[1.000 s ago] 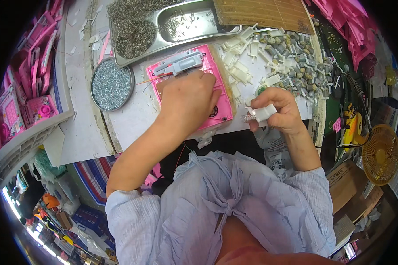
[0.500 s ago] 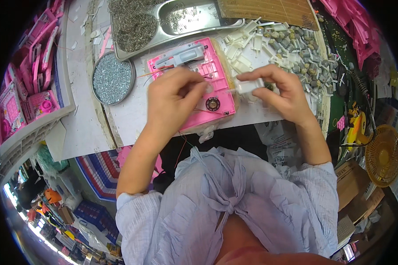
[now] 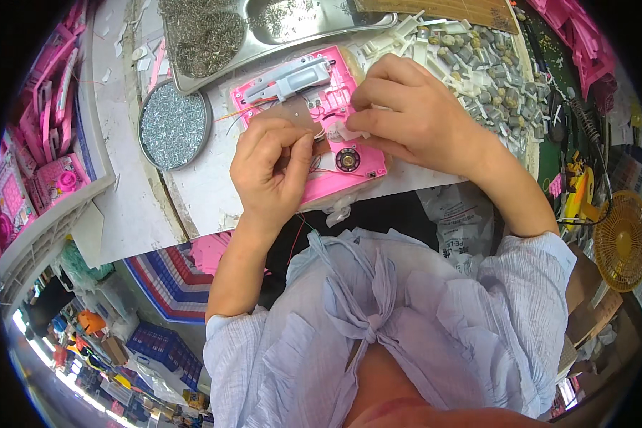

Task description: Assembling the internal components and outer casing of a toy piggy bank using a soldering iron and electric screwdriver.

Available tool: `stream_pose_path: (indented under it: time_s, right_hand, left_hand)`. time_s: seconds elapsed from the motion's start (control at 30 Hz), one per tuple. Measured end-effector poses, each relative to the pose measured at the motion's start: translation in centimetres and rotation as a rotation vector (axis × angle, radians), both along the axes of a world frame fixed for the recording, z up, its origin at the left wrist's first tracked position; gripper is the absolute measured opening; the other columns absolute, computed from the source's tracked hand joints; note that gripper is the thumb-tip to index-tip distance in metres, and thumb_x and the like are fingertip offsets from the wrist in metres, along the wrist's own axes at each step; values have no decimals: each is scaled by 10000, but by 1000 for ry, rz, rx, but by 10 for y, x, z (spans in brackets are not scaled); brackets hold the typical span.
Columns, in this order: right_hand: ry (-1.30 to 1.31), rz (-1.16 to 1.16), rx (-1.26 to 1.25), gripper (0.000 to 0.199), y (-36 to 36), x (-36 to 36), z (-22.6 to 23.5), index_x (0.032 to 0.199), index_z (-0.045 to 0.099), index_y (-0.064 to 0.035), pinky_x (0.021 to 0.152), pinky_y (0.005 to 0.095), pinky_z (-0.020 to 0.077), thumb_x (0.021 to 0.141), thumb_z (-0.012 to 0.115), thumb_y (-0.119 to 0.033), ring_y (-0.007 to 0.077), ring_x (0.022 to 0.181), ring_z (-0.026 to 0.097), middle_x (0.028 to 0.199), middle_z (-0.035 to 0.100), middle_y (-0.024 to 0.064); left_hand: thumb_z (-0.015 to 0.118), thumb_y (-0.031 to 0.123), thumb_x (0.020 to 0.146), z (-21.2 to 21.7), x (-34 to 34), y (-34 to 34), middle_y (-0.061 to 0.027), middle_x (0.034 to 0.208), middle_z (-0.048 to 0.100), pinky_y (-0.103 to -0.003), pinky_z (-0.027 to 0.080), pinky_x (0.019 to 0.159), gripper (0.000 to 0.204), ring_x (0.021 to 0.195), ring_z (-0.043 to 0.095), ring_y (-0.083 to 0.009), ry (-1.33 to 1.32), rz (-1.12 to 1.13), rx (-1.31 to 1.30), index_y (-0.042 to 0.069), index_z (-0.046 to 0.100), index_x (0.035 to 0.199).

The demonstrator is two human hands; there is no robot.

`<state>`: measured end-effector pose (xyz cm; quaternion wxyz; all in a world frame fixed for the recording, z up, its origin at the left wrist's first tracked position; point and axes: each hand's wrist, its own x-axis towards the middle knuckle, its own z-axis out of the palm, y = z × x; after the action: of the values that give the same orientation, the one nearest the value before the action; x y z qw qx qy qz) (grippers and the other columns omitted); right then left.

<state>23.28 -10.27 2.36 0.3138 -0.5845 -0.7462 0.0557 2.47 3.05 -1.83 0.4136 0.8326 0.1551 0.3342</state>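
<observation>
A pink plastic housing (image 3: 321,187) lies tilted on the table, with a grey battery-holder-like part (image 3: 289,82), thin wires and a round black speaker (image 3: 347,160) in it. My left hand (image 3: 271,167) rests over its left side, thumb and forefinger pinched together near a brown board (image 3: 292,110); what they hold, if anything, is hidden. From the right, my right hand (image 3: 417,118) reaches over the housing. Its closed fingers hold a white plastic part (image 3: 346,133) down by the middle of the housing, above the speaker. The fingers cover most of that part.
A round dish of small silvery screws (image 3: 175,127) stands left of the housing. Behind is a metal tray (image 3: 264,46) with many springs. White parts and small grey motors (image 3: 478,75) are heaped at the right. Pink parts fill a crate (image 3: 57,203) at far left.
My right hand has moved left with the white part, from beside the housing to over it. My left hand has shifted slightly left and down, and the small pale disc near its fingertips no longer shows.
</observation>
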Motion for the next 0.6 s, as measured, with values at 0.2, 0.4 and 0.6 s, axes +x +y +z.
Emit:
stream_pose_path:
  time_s: [0.2,0.4,0.6]
  right_hand:
    - [-36,61,22,247,8,6,-1,907,678,-90,812,399,504,696,795,-140,263,997,595,971,625,32]
    - [200,34,57,331,-1,5,-30,1011,707,-70,804,410,503,710,833,-120,297,945,607,1004,656,83]
    - [251,-96,-48,255,0,-11,-35,973,726,-88,829,398,490,739,822,-121,281,957,583,982,659,65]
  left_hand:
    - [761,5,824,0,-1,-1,-87,902,655,-287,472,630,82,752,595,-183,14,20,-39,29,717,888]
    - [764,20,825,-1,-2,0,-79,889,660,-293,469,656,82,776,608,-193,-12,6,-59,36,718,892]
    - [772,59,796,2,2,7,-63,952,704,-364,476,789,118,875,637,-255,3,-133,79,57,703,892]
